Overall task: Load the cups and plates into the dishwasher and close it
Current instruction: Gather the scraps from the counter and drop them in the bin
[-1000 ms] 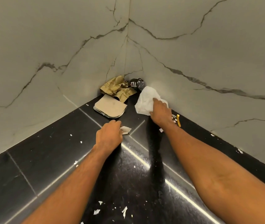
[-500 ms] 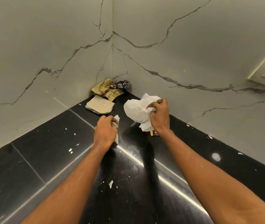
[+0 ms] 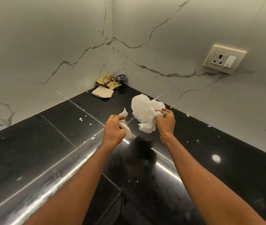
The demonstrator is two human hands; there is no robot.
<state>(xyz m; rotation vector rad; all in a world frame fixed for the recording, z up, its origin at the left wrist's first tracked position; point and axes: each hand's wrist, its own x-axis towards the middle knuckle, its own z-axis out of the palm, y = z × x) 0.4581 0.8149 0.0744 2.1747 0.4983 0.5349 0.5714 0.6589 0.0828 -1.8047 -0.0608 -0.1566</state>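
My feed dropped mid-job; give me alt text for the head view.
The right hand grips a large crumpled white paper wad and the left hand a small white scrap above a black countertop. A gold wrapper and tan card lie in the corner.

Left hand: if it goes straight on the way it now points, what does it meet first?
The left hand likely meets the big tissue in the right hand; depth is unclear.
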